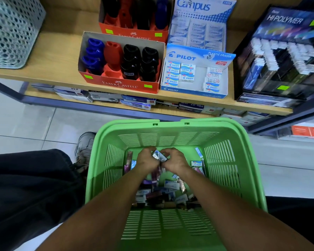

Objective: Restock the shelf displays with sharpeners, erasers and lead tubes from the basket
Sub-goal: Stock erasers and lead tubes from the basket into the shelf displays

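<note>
Forearms (127, 201) hide basket (172, 125) stock.

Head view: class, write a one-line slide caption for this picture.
Both hands hold a small packet inside the green basket, below the sharpener and eraser displays.

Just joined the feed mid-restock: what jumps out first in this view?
The bright green basket fills the lower centre, with the left hand and right hand meeting inside it over a small shiny packet they hold together. On the shelf above stand the red Faber-Castell sharpener box and, to its right, the blue Pilot eraser box.
</note>
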The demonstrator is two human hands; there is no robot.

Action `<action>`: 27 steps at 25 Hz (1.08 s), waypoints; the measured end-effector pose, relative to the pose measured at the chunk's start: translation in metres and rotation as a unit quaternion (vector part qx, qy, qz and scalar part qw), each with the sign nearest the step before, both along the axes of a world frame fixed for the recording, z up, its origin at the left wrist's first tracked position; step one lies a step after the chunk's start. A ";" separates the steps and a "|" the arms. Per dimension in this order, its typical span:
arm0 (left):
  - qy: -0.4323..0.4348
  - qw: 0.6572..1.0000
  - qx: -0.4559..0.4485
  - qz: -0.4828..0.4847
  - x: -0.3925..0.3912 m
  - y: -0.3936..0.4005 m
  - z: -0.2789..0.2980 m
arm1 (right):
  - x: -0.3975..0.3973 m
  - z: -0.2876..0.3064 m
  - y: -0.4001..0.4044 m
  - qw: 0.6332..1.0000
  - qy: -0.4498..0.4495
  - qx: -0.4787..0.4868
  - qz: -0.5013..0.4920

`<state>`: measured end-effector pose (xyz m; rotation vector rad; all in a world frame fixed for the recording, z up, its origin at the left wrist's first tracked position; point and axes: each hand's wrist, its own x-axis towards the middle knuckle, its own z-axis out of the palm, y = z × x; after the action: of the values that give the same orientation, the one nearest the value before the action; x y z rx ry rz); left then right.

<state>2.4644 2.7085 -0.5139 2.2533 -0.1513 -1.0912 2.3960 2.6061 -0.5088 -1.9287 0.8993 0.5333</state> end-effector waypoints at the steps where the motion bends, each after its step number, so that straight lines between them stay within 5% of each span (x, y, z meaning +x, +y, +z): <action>1: 0.031 0.998 -0.027 0.048 -0.001 -0.003 0.003 | 0.000 0.002 0.000 0.999 0.001 0.035 -0.035; 7: 0.171 0.953 -0.072 0.240 -0.001 -0.012 0.014 | -0.005 0.020 -0.002 0.934 -0.015 0.285 -0.215; 10: 0.232 0.915 -0.103 0.315 -0.002 -0.013 0.025 | -0.008 0.028 -0.002 0.907 -0.026 0.330 -0.259; 14: 0.296 0.859 -0.175 0.379 -0.015 -0.021 0.041 | -0.018 0.050 -0.007 0.917 -0.039 0.320 -0.235; 24: 0.295 0.866 -0.267 0.303 -0.027 -0.035 0.118 | -0.028 0.158 -0.025 0.979 -0.101 0.168 -0.046; 27: 0.294 0.844 -0.312 0.322 -0.032 -0.043 0.142 | -0.026 0.182 -0.025 0.988 -0.098 0.117 -0.009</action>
<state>2.4326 2.6655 -0.3723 1.1683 0.4251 -1.0808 2.3702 2.5813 -0.3264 -1.7234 0.6966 0.4110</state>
